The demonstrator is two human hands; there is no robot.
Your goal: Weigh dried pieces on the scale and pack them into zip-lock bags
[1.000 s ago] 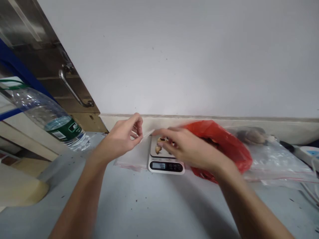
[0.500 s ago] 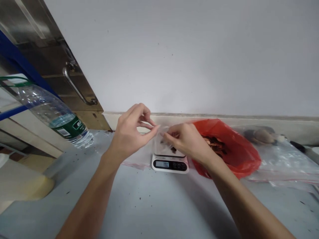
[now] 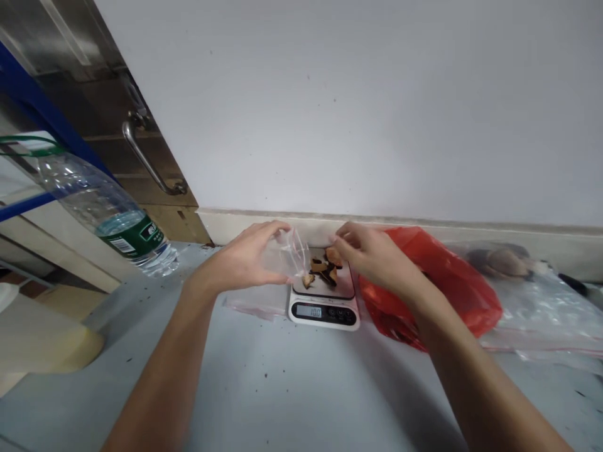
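My left hand (image 3: pixel 245 257) is closed around a small clear zip bag (image 3: pixel 287 251), its mouth facing right over the scale pan. My right hand (image 3: pixel 370 251) hovers over the pan's right side, thumb and fingers curved and slightly apart, fingertips close to a brown dried slice (image 3: pixel 333 257). Several dark-edged dried slices (image 3: pixel 323 270) lie on the white digital scale (image 3: pixel 325 314), whose display seems to read 10.0. A small pale piece (image 3: pixel 308 280) sits at the bag's mouth; whether it is inside the bag I cannot tell.
Right of the scale stands an open red plastic bag (image 3: pixel 452 289). Clear plastic bags (image 3: pixel 541 295) lie beyond it. Another flat clear bag (image 3: pixel 257 307) is left of the scale. A large water bottle (image 3: pixel 127 232) leans at left, near a whitish container (image 3: pixel 47 339). A wall (image 3: pixel 367 125) rises behind.
My hands have moved apart. The clear bag's mouth has opened and stays with my left hand, while my right hand has left it and shifted right, uncovering the slices.
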